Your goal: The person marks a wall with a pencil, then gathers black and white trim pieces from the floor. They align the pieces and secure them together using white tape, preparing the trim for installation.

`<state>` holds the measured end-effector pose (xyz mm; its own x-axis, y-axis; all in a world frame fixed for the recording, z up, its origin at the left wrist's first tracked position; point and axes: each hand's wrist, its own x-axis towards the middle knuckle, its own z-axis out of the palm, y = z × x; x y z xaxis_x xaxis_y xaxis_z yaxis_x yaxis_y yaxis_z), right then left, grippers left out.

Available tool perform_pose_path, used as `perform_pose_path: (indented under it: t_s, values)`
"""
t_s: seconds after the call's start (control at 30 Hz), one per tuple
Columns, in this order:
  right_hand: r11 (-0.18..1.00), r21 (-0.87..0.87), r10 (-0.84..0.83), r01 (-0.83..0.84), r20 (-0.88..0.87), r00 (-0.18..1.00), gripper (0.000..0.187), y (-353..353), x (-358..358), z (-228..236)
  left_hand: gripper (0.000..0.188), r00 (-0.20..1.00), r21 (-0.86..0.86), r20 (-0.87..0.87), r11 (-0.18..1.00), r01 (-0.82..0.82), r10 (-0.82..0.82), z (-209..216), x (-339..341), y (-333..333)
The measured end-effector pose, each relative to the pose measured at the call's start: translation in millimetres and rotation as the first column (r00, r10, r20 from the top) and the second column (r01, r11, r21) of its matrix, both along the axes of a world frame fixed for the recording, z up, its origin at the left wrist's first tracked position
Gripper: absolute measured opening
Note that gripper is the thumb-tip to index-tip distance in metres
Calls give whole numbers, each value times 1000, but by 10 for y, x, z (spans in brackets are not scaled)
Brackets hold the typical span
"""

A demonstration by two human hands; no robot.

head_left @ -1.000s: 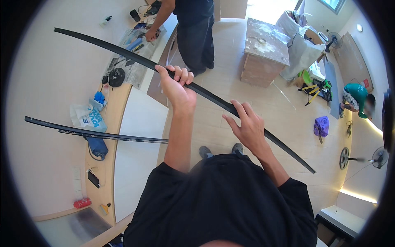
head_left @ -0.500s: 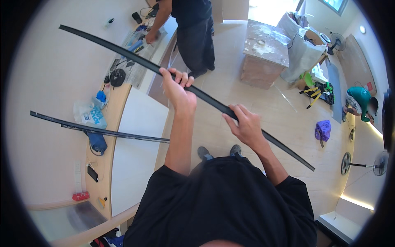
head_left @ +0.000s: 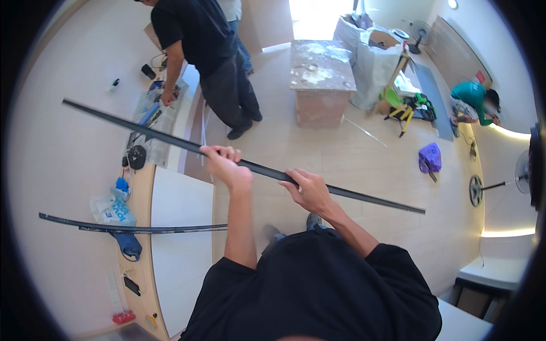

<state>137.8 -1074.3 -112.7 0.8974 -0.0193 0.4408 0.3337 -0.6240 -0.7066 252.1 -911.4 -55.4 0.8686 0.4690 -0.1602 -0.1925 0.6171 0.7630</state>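
A long, thin black strip, probably a trim profile, slants across the view in front of me, its left end higher than its right. My left hand is closed round it left of the middle, fingers curled over the far side. Further right, my right hand grips the same strip with the thumb along the near side. Two more dark strips lie together at the left, crossing the white panel and the wooden ledge.
At the upper left a person in black reaches over a tool-strewn worktop. Ahead stand a stained box-like stand and white sacks. A yellow-legged tripod, a purple bag, a fan and a crouching person are to the right.
The view has swung rightward, so surroundings sit further left. The held strip is less steeply slanted, with both hands still on it. The standing person is more upright, and another person shows behind.
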Motion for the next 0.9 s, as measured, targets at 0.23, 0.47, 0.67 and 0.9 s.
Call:
perform_pose_path:
  t_s: [0.23,0.47,0.67,0.9]
  values:
    - [984,180,59,-19,-224,973,16,-384,-85,-236,55,939,-77,169,946,316,-300,-182,-122,-550]
    - [872,477,318,-110,-381,868,19,-525,-5,-505,42,934,111,246,964,240,-260,-195,-164,-811]
    - [665,733,581,-143,-387,716,28,-520,307,-447,45,944,202,232,961,188,-234,-147,-132,-700]
    - [687,687,604,-238,-358,712,22,-263,570,-544,51,958,268,260,962,52,-124,-249,25,-554]
